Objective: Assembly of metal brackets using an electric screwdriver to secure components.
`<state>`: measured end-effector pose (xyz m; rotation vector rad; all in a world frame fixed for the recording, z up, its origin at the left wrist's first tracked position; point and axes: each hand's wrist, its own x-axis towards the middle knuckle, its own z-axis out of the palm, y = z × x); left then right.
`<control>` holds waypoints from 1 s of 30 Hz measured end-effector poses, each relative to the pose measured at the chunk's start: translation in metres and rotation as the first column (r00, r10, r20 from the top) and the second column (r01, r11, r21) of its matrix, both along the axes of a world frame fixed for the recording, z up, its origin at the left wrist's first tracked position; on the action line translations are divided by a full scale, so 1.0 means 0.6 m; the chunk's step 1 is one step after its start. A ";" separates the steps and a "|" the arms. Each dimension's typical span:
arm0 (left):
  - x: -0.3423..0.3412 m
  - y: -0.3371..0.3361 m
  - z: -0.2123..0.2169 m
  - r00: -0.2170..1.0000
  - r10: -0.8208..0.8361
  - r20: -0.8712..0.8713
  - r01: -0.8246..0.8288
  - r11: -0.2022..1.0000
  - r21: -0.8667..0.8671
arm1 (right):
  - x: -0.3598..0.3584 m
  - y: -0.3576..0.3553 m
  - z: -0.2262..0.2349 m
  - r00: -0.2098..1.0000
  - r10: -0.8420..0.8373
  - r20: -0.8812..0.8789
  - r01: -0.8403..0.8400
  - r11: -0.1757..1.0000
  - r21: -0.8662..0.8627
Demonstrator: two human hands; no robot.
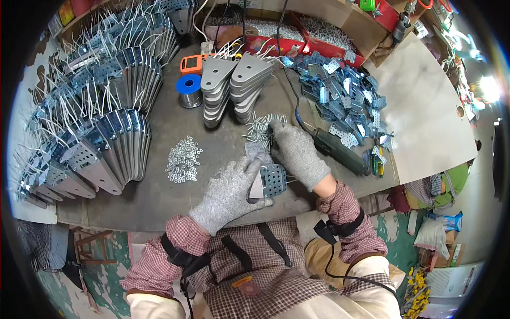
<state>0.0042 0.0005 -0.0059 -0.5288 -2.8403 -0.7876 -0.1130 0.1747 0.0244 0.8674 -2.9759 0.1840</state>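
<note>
My left hand (228, 194), in a grey knit glove, is closed around a flat metal plate near the table's front edge. On that plate lies a blue-grey perforated metal bracket (273, 181). My right hand (300, 154), gloved alike, reaches to the edge of a loose pile of screws (259, 129). Its fingers are drawn together and bent down, so what lies between their tips is hidden. A heap of small nuts (184, 160) sits to the left of my left hand. Right of my right hand lies a dark green power screwdriver (340, 153) with a cord.
Stacked grey plates (217, 74) with white wires stand behind the screws, beside a solder spool (189, 91) and an orange meter (191, 64). Rows of wired metal assemblies (106, 138) fill the left. Loose perforated brackets (340, 93) pile up at right, before red bins (334, 49).
</note>
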 end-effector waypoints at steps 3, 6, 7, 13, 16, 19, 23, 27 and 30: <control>0.003 0.001 0.014 0.998 -0.056 0.001 0.056 0.997 -0.060 | 0.003 0.032 -0.010 0.999 0.053 0.000 -0.051 0.959 -0.278; 0.007 -0.009 0.004 0.999 -0.031 0.009 0.031 0.999 -0.017 | 0.068 0.046 0.023 0.970 0.150 0.191 -0.002 0.791 -0.611; 0.008 -0.006 0.002 1.000 -0.027 0.014 0.027 0.999 -0.022 | 0.101 0.060 0.044 0.905 0.208 0.372 0.074 0.784 -0.617; 0.004 -0.002 0.005 0.998 -0.032 0.053 0.035 0.998 -0.053 | 0.156 0.064 -0.020 0.937 0.286 0.202 -0.113 0.794 -0.597; 0.004 -0.005 0.009 0.998 -0.049 0.026 0.051 0.996 -0.078 | 0.160 0.060 -0.022 0.938 0.293 0.187 -0.133 0.800 -0.586; 0.005 0.002 0.004 1.000 -0.023 -0.006 0.022 0.994 -0.111 | 0.162 0.066 -0.019 0.944 0.289 0.160 -0.172 0.844 -0.509; 0.004 0.009 0.012 0.996 -0.004 0.084 0.014 0.994 -0.110 | 0.172 0.077 -0.025 0.944 0.313 0.107 -0.247 0.881 -0.404; 0.026 0.005 0.042 0.965 0.022 0.261 -0.042 0.996 0.074 | 0.194 0.093 -0.034 0.951 0.300 0.082 -0.231 0.859 -0.457; 0.064 0.024 0.064 0.776 -0.339 0.532 -0.385 0.415 0.825 | 0.245 0.094 -0.026 0.927 0.251 0.279 -0.007 0.755 -0.655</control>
